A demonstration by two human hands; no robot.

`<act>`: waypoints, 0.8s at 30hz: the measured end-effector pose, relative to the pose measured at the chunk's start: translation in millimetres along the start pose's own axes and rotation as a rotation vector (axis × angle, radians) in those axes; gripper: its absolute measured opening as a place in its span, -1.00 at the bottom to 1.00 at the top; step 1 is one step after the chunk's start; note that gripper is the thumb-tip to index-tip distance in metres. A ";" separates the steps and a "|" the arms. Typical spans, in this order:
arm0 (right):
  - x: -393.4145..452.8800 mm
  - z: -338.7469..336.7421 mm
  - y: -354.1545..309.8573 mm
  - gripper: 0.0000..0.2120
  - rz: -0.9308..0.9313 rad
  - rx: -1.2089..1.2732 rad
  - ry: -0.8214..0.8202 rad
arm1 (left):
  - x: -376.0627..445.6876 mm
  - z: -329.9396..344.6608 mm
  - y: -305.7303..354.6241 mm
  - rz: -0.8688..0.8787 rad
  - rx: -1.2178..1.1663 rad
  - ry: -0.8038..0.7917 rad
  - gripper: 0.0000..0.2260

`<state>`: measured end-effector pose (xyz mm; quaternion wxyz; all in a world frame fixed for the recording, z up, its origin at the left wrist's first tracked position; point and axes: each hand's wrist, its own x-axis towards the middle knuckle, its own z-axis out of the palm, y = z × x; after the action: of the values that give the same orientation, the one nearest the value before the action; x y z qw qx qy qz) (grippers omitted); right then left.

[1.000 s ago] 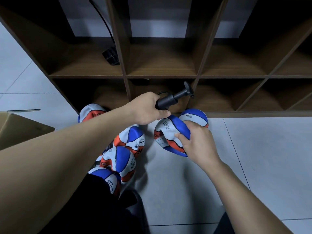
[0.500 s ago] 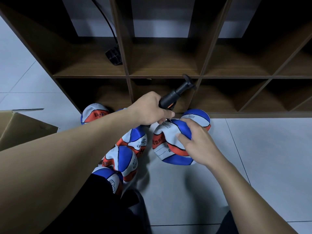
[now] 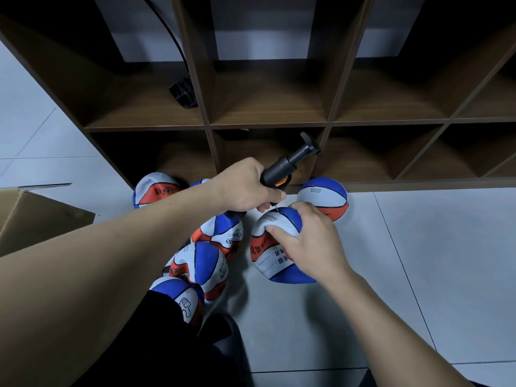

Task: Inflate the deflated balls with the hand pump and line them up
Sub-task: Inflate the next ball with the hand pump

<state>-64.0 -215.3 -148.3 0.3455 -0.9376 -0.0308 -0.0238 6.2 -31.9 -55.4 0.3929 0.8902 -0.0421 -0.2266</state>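
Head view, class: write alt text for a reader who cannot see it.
A left hand holds a black hand pump with its needle at a soft blue, white and orange ball, steadied by the right hand. A rounder ball sits by wooden cubbies; more lie left.

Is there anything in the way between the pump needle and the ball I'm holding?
Nothing visible. The left hand holds the hand pump, its thin needle right at the top of the ball steadied by the right hand. Whether the needle is already in cannot be told.
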 end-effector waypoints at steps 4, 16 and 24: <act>6.0 -9.1 7.2 -0.36 -0.081 -0.057 -0.083 | 1.8 -5.6 -7.6 -0.052 -0.059 -0.099 -0.75; 5.3 -10.0 14.1 -0.54 -0.118 -0.117 -0.028 | 0.4 -3.7 -4.9 -0.168 -0.156 -0.175 -0.69; 5.6 -10.4 6.8 -0.55 -0.193 -0.346 0.069 | 3.4 5.2 -4.5 -0.146 0.007 -0.002 -0.77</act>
<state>-58.1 -227.0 -144.4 0.1763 -0.9743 -0.1042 -0.0938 6.5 -33.2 -62.9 0.3724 0.8920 0.0217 -0.2552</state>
